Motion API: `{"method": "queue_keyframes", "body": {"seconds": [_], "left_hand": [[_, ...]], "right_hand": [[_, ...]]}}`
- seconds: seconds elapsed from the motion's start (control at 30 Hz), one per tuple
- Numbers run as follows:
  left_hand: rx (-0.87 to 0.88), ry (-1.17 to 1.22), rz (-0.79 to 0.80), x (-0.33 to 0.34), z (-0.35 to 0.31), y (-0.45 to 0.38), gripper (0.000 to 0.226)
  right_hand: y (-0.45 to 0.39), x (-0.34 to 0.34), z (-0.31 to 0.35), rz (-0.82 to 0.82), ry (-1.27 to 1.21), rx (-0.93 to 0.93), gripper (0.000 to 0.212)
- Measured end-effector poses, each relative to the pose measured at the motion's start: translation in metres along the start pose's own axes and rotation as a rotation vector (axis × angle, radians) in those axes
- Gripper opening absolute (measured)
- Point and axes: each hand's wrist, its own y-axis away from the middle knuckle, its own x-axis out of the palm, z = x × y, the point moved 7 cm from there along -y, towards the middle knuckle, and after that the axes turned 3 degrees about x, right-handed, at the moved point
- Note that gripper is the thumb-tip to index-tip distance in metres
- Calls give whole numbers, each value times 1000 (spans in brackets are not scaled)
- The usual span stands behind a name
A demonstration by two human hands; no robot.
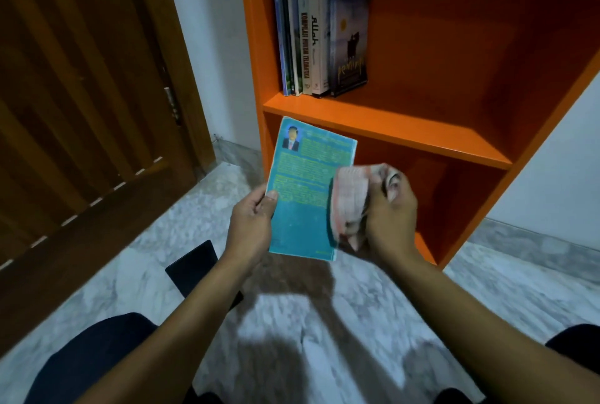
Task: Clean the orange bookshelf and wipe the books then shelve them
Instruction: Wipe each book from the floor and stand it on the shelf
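A brown wooden door fills the left side, its top and left edge cut off by the frame. On the marble floor below it lies a flat black object, partly covered by the left forearm; what it is cannot be made out. The person's dark-clad knees are cut off at the bottom corners.

The left hand grips the lower left edge of a teal book, thumb on the cover, fingers behind it. The book is held upright before the lower compartment of the orange bookshelf, tilted slightly to the right. The cover toward the camera shows a small portrait at the top left and blocks of yellow-green print, too blurred to read. The corners look worn.

The right hand is closed around a bunched pink-and-white cloth, pressed on the book's right edge. The cloth and fingers are blurred.

On the upper shelf, five or so books stand upright against the left wall, their tops cut off. The rest of that shelf is bare. The lower compartment is largely hidden behind the book and hands.
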Motion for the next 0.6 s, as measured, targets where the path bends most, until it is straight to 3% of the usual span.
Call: {"method": "queue_keyframes", "body": {"seconds": [0.07, 0.13, 0.17, 0.27, 0.33, 0.43, 0.6], "left_hand": [[2, -6, 49, 7, 1, 3, 28], [9, -24, 105, 14, 1, 6, 27], [8, -30, 128, 18, 1, 7, 27], [-3, -29, 153, 24, 1, 8, 33], [-31, 8, 123, 22, 3, 7, 33], [-106, 94, 53, 13, 14, 1, 28], [-299, 402, -97, -2, 38, -11, 25]], "right_hand": [[-24, -6, 23, -141, -65, 8, 13], [-41, 4, 48, -144, -3, -90, 8], [-45, 15, 57, -90, 61, -159, 6], [-38, 59, 70, 171, 437, -421, 47], [-19, 79, 56, 315, 590, -500, 62], [19, 90, 31, 472, 555, -592, 68], [58, 98, -17, 668, 506, -495, 71]]}}
